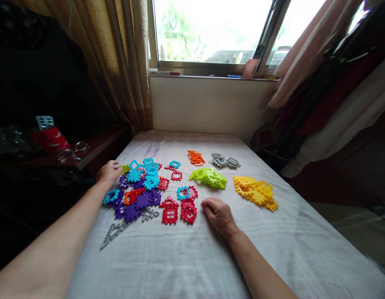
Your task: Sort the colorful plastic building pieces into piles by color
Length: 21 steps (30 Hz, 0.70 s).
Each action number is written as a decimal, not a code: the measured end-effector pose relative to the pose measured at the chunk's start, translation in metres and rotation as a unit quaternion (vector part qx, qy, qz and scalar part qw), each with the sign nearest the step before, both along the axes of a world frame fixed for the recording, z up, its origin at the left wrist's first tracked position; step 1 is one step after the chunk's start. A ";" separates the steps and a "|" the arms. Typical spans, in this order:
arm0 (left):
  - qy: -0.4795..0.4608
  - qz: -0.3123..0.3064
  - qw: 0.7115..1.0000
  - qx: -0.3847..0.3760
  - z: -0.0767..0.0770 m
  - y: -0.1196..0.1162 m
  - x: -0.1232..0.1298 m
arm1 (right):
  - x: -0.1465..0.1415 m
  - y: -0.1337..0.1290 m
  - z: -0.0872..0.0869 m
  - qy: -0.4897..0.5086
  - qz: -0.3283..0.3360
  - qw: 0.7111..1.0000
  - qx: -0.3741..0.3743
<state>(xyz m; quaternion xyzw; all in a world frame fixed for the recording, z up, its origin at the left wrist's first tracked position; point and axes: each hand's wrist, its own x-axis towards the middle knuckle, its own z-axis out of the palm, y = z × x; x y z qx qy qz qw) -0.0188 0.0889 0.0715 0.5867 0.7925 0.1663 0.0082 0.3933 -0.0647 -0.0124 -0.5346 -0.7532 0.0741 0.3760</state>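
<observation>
At the left edge of a mixed heap, my left hand [108,172] has its fingers closed on a yellow-green interlocking plastic piece [125,168]. Blue pieces [151,181], purple pieces [142,201] and some red and orange ones overlap in that heap. My right hand [220,215] rests on the sheet with its fingers curled, and nothing shows in it. Just left of it lie red pieces [188,211], one of them with window bars. Beyond it is a pile of lime-green pieces [208,177]. Two grey pieces [114,233] lie near the heap's front.
Farther back are orange pieces [196,158] and grey pieces [220,161]; a yellow pile [254,192] is at right. A pale sheet [167,265] covers the bed. Glasses [67,155] and a red container [52,139] stand on a dark side table at left. Clothes hang at right.
</observation>
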 end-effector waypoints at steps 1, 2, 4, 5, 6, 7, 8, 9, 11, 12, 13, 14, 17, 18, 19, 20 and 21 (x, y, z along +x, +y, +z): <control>0.008 -0.005 1.000 0.008 0.004 -0.002 0.003 | 0.000 0.000 0.000 0.006 0.001 1.000 -0.007; 0.018 -0.011 1.000 0.015 0.008 -0.005 0.006 | 0.000 0.001 0.001 0.013 0.002 1.000 -0.013; 0.038 -0.027 0.999 0.024 0.014 -0.010 0.016 | 0.001 0.002 0.000 0.026 0.005 0.999 -0.023; 0.048 -0.038 0.998 0.029 0.017 -0.012 0.021 | 0.002 0.002 0.000 0.032 0.007 0.999 -0.025; 0.058 -0.052 0.996 0.038 0.020 -0.015 0.028 | 0.002 0.003 0.000 0.038 0.010 0.999 -0.027; 0.067 -0.066 0.994 0.047 0.022 -0.017 0.035 | 0.003 0.003 -0.001 0.043 0.013 0.999 -0.029; 0.076 -0.081 0.992 0.057 0.025 -0.020 0.042 | 0.003 0.003 -0.001 0.047 0.017 0.998 -0.032; 0.084 -0.096 0.989 0.068 0.027 -0.022 0.049 | 0.004 0.004 0.000 0.050 0.020 0.998 -0.035; 0.092 -0.120 0.984 0.090 0.032 -0.026 0.061 | 0.004 0.004 0.000 0.052 0.025 0.997 -0.041; 0.091 -0.125 0.983 0.100 0.035 -0.028 0.065 | 0.004 0.003 0.001 0.052 0.025 0.997 -0.044; 0.088 -0.125 0.982 0.109 0.037 -0.029 0.069 | 0.004 0.003 0.001 0.053 0.025 0.997 -0.045; 0.085 -0.120 0.983 0.113 0.040 -0.029 0.070 | 0.004 0.003 0.001 0.053 0.024 0.997 -0.046; 0.064 -0.083 0.990 0.095 0.044 -0.027 0.073 | 0.004 0.003 0.002 0.056 0.020 0.997 -0.049; 0.047 -0.074 0.992 0.090 0.045 -0.025 0.073 | 0.004 0.003 0.003 0.057 0.021 0.997 -0.050; 0.019 -0.072 0.993 0.092 0.045 -0.023 0.075 | 0.004 0.003 0.003 0.057 0.020 0.997 -0.052; -0.028 -0.075 0.992 0.097 0.044 -0.021 0.078 | 0.003 0.003 0.003 0.056 0.020 0.997 -0.053; -0.089 -0.080 0.988 0.101 0.043 -0.018 0.081 | 0.003 0.003 0.003 0.055 0.019 0.997 -0.054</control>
